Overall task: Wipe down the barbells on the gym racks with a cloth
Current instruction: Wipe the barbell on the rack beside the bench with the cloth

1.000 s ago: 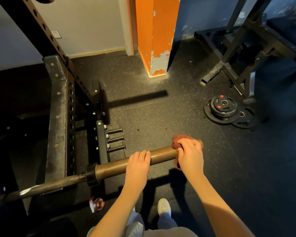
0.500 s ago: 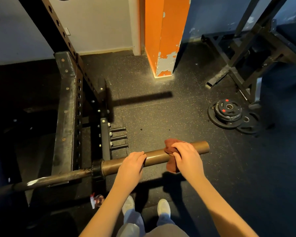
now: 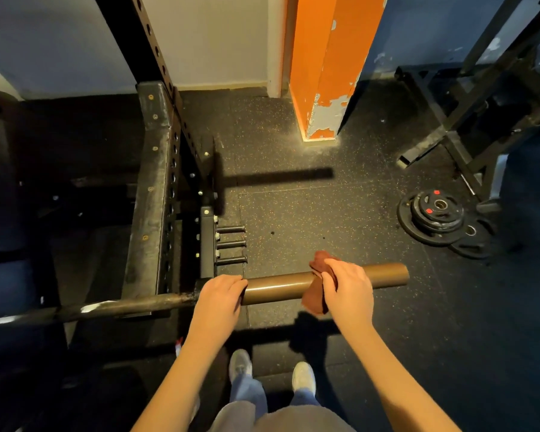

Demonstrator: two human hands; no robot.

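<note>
A barbell lies across the black rack (image 3: 150, 213), its bronze sleeve (image 3: 278, 286) pointing right and its thin dark shaft (image 3: 122, 307) running off to the left. My left hand (image 3: 220, 296) grips the sleeve at its inner end, beside the collar. My right hand (image 3: 348, 289) holds a reddish-brown cloth (image 3: 317, 294) wrapped round the middle of the sleeve. The cloth hangs a little below the bar. The sleeve's bare outer end (image 3: 390, 274) sticks out to the right of my right hand.
Three short pegs (image 3: 231, 244) jut from the rack just behind the sleeve. An orange pillar (image 3: 328, 73) stands at the back. Black weight plates (image 3: 437, 213) lie stacked on the rubber floor at right, near another black frame (image 3: 480, 98). My shoes (image 3: 272, 369) are below the bar.
My right hand has slid the cloth leftward from the sleeve's tip towards its middle, baring the outer end. My left hand has shifted left to the collar.
</note>
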